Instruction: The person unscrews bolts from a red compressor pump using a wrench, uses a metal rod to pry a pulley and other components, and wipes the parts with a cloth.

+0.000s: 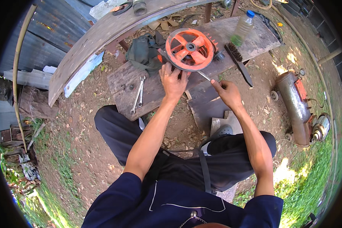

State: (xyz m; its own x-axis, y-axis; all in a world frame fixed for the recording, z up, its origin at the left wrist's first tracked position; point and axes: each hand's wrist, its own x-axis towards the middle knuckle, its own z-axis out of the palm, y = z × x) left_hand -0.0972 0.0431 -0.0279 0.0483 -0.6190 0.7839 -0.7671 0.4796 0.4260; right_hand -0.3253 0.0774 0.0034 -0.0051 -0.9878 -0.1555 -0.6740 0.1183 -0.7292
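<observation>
A person seated outdoors works with both hands at an orange wheel (190, 46), which lies over the far edge of the worktop (121, 78), its spoked face turned up to the camera. The left grip (173, 80) is at the wheel's near rim, its fingertips partly lost to view there; whether it is clasping the rim or only touching it cannot be told. The right grip (228, 93) is closed around a silver tool (204, 76), whose handle is hidden in the palm and whose far tip disappears at the rim, leaving its kind unclear. Behind the wheel's right side show orange fins (212, 39), the part they belong to mostly covered. A dark green cloth (140, 53) lies crumpled to the left, partly behind the wheel. Nearer, two wrenches (135, 100) lie side by side, with a small dark part (131, 87) just beside them, too small to make out. To the right are a brush (235, 53), bristles up, and a clear bottle (244, 27) with a blue cap, green showing low inside. A rusty tank (294, 108) stands on the ground at far right. At the top edge, a metal cylinder (139, 7) on a curved board (79, 57) is cut off
</observation>
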